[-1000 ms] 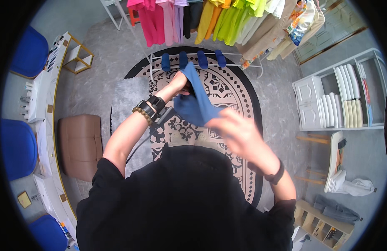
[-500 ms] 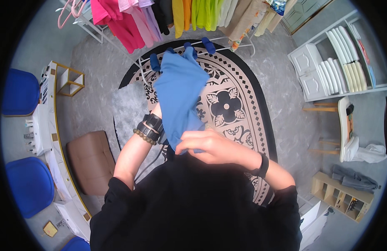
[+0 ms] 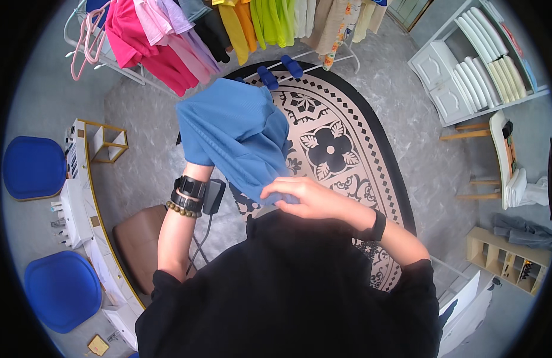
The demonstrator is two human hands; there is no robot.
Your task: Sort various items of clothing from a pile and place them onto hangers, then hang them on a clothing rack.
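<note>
The person is holding a blue shirt (image 3: 234,134) up in front of the chest, above the patterned oval rug (image 3: 347,149). The left hand is hidden under the cloth, somewhere past the wristwatch (image 3: 191,186) and bead bracelet (image 3: 183,207), so whether it is clenched cannot be told, though it is probably propping the shirt from inside. The right hand (image 3: 308,200) is pinching the shirt's lower edge, fingers curled over the fabric. The shirt's long axis is running from that lower edge near the right hand up and away to the left, toward the rack of hanging clothes (image 3: 186,36); the right hand is the one closer to the free hem. Compared with half a second ago, the shirt is spreading wider and sitting higher and further left, and the right hand has moved up onto its edge
</note>
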